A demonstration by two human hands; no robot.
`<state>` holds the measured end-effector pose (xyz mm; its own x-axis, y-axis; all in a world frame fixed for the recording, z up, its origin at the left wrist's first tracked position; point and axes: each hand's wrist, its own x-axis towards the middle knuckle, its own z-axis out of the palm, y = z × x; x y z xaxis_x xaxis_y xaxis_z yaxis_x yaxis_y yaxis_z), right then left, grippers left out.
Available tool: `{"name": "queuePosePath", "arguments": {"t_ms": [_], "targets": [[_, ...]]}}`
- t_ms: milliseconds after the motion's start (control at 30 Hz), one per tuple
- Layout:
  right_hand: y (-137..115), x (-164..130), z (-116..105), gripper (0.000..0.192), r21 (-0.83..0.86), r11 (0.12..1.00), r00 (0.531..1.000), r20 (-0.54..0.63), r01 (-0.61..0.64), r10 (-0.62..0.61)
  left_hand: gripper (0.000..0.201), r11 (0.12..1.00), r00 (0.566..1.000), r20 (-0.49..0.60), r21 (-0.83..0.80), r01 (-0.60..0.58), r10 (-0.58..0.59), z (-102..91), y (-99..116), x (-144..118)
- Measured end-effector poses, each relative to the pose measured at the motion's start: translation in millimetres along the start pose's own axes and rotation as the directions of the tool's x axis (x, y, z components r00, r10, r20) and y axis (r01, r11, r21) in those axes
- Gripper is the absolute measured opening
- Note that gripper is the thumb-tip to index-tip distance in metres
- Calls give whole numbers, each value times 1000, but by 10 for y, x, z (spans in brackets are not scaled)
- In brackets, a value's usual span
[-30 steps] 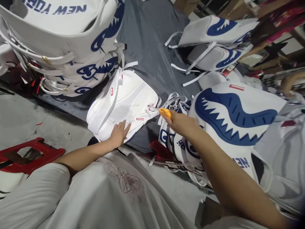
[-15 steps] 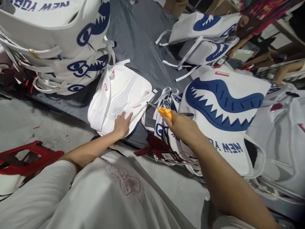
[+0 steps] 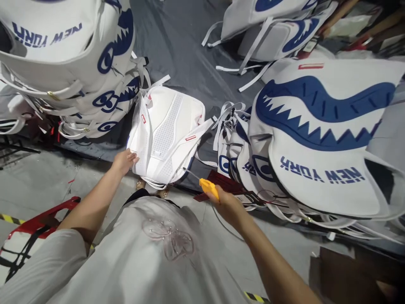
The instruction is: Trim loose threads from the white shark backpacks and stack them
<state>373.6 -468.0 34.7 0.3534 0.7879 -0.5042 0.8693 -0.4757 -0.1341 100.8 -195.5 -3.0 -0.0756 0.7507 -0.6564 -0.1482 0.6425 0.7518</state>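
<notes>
The white backpack (image 3: 167, 133) lies back-side up on the grey sheet (image 3: 186, 46), just beyond my knees, its perforated panel facing me and small red tabs showing on its straps. My left hand (image 3: 124, 161) rests on its near left corner, fingers curled loosely over the edge, touching the fabric rather than clamping it. My right hand (image 3: 228, 206) is closed around the yellow handle of a small thread snipper (image 3: 207, 188), whose thin metal tip points up and left toward the near edge of the backpack, close to it; I cannot tell whether the tip touches.

To the right of the backpack, loose white straps (image 3: 226, 116) spill from a leaning stack of white bags (image 3: 319, 139) printed with a blue shark mouth and the words NEW YORK; the stack fills the right side of the scene. A dark red hang tag (image 3: 221, 182) lies at the foot of that stack, just past the snipper. On the left, a second pile of shark-print bags (image 3: 69, 63) sits stacked high, with brass rings showing among its straps. At the far right, more bags (image 3: 275, 29) lie on the sheet with their straps trailing. Near left, on the concrete floor (image 3: 41, 177), stands a red stool (image 3: 41, 221). My pale shirt (image 3: 152, 257) fills the near foreground.
</notes>
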Motion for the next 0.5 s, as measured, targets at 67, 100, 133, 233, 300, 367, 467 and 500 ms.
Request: {"name": "queuePosePath", "arguments": {"t_ms": [67, 100, 133, 233, 300, 367, 467, 500], "targets": [[-201, 48, 292, 27, 31, 999, 999, -52, 16, -14, 22, 995, 993, 61, -2, 103, -103, 5, 57, 79], [-338, 97, 403, 28, 39, 999, 997, -73, 6, -3, 21, 989, 983, 105, -10, 151, -149, 17, 67, 102], [-493, 156, 490, 29, 48, 999, 996, -85, -10, 14, 20, 978, 967, 163, -30, 205, -198, 29, 67, 117], [-952, 300, 632, 30, 66, 998, 995, -102, 19, -12, 23, 912, 857, 403, -115, 395, -320, 41, 28, 146], [-1127, 310, 670, 29, 62, 995, 990, -126, 73, -65, 29, 867, 755, 558, -118, 484, -345, 21, -5, 186], [-1144, 250, 704, 28, 48, 998, 990, -135, 37, -30, 36, 864, 688, 645, -84, 497, -333, -13, -32, 261], [-1020, 149, 779, 29, 48, 982, 971, -144, -185, 190, 43, 874, 636, 705, -49, 484, -313, -65, -64, 424], [-991, 143, 812, 29, 53, 967, 954, -158, -248, 254, 46, 873, 618, 719, -31, 486, -318, -80, -74, 481]]}}
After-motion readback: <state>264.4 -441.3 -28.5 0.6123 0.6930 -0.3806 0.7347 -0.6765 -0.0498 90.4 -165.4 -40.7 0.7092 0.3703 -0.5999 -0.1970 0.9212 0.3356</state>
